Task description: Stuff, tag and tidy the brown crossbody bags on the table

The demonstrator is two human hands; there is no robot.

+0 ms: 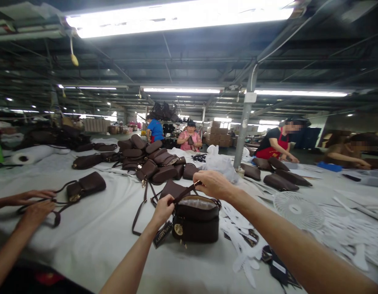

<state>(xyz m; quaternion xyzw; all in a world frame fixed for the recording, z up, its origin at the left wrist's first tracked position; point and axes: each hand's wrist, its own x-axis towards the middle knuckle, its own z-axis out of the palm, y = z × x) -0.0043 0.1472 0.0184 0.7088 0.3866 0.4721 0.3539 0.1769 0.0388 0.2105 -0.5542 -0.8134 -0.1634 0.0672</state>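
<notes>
A small dark brown handbag (pixel 196 228) stands upright on the white-covered table before me, its top open and pale stuffing showing inside. Its front carries a round gold emblem, and a black hang tag (pixel 162 234) lies against its left side. My left hand (pixel 163 209) is closed on the bag's shoulder strap (pixel 185 192) near the bag's upper left corner. Above the bag's rim, my right hand (pixel 212 184) pinches the same strap beside a small metal fitting. Between both hands the strap runs slanting upward to the right. Another brown bag (pixel 175 190) lies just behind.
A heap of brown bags (pixel 158 161) lies farther back. At left, another person's hands (pixel 35 204) handle a bag strap. On the right are white cut-out pieces (pixel 245 245), a white round basket (pixel 299 210) and black tags (pixel 279 267). A grey post (pixel 244 130) rises beyond.
</notes>
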